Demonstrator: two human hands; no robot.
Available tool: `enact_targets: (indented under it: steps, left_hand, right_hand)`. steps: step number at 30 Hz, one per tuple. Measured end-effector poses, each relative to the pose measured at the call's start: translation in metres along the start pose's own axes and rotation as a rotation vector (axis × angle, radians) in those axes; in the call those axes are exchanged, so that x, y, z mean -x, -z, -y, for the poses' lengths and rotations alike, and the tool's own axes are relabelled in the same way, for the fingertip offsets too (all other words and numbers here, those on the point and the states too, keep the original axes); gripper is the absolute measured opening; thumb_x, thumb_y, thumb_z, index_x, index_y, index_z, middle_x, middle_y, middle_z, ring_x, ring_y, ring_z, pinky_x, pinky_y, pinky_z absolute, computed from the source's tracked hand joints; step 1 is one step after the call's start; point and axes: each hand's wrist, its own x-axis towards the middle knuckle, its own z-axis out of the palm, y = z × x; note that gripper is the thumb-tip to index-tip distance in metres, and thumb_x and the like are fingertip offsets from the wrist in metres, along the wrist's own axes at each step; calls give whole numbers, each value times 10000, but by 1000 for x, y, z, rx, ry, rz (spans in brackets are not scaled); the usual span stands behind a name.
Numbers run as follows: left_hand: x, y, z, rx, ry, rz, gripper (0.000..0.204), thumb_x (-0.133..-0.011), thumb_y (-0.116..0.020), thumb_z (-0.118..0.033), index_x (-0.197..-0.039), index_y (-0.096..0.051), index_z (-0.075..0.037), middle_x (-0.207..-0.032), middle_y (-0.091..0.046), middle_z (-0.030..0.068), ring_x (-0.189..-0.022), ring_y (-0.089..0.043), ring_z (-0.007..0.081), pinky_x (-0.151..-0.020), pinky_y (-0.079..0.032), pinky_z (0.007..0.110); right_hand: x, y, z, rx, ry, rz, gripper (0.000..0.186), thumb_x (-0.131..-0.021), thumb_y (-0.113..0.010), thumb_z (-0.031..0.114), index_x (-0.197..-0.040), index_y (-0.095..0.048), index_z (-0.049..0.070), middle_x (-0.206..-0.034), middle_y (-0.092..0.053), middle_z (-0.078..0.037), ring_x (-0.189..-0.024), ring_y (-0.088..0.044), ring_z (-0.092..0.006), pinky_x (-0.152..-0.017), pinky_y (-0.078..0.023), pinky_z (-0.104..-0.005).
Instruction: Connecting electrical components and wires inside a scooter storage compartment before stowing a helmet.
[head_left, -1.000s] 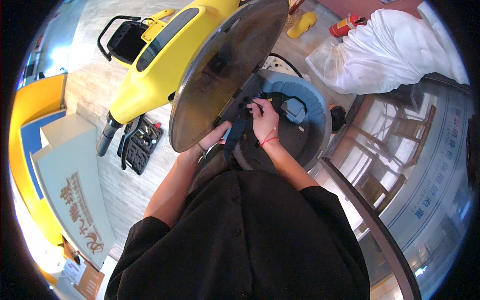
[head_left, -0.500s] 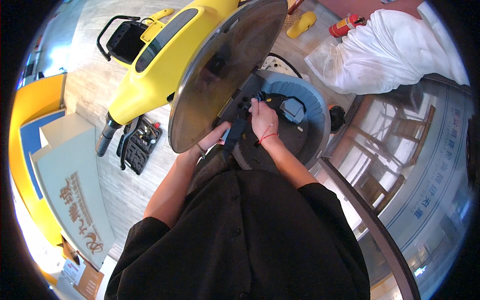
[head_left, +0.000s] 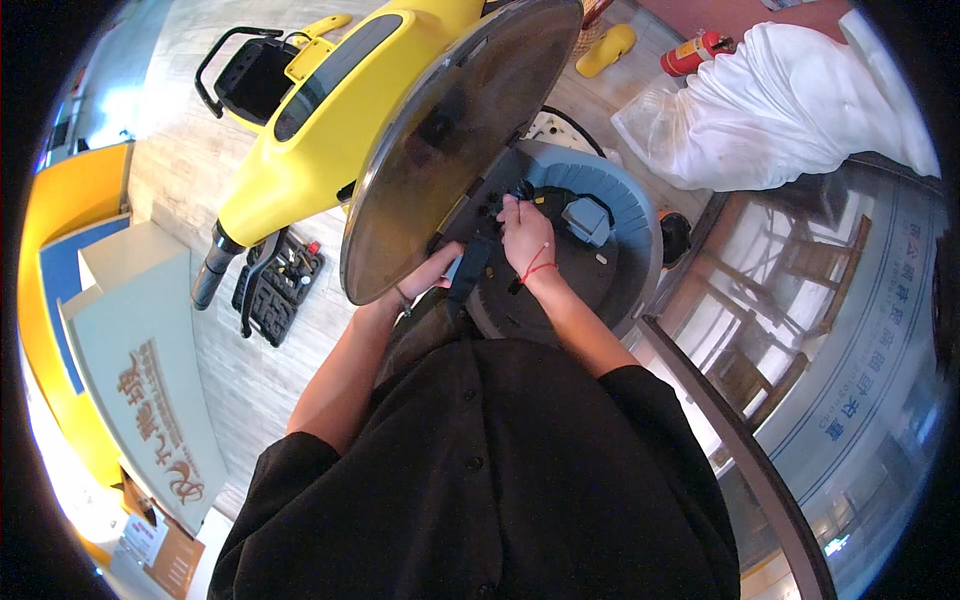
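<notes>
A round grey-blue tub (head_left: pixel 625 215) of a yellow machine (head_left: pixel 310 150) lies before me, with its smoky see-through lid (head_left: pixel 430 140) tilted up on the left. My right hand (head_left: pixel 527 238) is closed over the tub's hinge-side wall, next to small black fittings. A dark rounded piece shows just beyond its fingertips; what the fingers grip is hidden. My left hand (head_left: pixel 437 270) is closed at the near-left rim, below the lid, against a dark flat block (head_left: pixel 470 268). Inside the tub sits a light-blue box-shaped part (head_left: pixel 587 220) with a black bail over it.
An open black tool case (head_left: pixel 283 285) lies on the wooden floor at left. Beyond the tub are a yellow cover piece (head_left: pixel 606 50), a red fire extinguisher (head_left: pixel 696 52) and a white-draped thing (head_left: pixel 790 110). A dark metal rail (head_left: pixel 730 430) and glass pane stand at my right.
My right hand has turned slightly, and the dark rounded piece past its fingertips shows more clearly. The left hand stays in place on the block. The view has shifted a little.
</notes>
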Motion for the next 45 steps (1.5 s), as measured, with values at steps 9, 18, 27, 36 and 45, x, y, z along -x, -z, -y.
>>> enact_targets:
  steps: [9,18,27,36,45]
  left_hand:
    - [-5,15,15,-120,43,49,293,-770,-497,-343,-894,-579,-91,-801,-567,-15,-693,-519,79,-573,-447,226]
    - [-7,10,14,-67,37,101,312,-777,-487,-367,-912,-579,-102,-825,-567,-19,-718,-518,77,-593,-452,231]
    - [-21,19,35,-182,87,110,326,-779,-468,-391,-884,-586,-105,-816,-563,-22,-696,-506,74,-596,-435,221]
    - [-19,15,31,-218,48,68,327,-774,-471,-387,-865,-590,-96,-805,-560,-10,-697,-504,79,-589,-439,229]
    - [-12,12,18,-235,8,8,311,-747,-513,-347,-862,-588,-68,-783,-568,16,-660,-520,100,-547,-447,227]
  right_hand:
    - [13,2,16,313,271,-240,342,-859,-397,313,-815,-524,-1,-782,-574,-213,-747,-554,-358,-650,-420,-435]
    - [-4,-8,-2,-123,-46,-42,359,-872,-335,320,-848,-546,31,-671,-579,-202,-721,-556,-376,-683,-415,-440]
    - [3,-6,8,228,59,-193,303,-858,-410,297,-882,-509,12,-693,-576,-195,-744,-551,-365,-659,-416,-437]
    - [5,-17,-2,63,145,-394,294,-862,-409,287,-850,-527,19,-745,-602,-151,-711,-576,-327,-662,-423,-424]
    - [3,3,7,371,40,-159,334,-860,-404,323,-835,-533,16,-712,-589,-160,-694,-571,-333,-645,-417,-420]
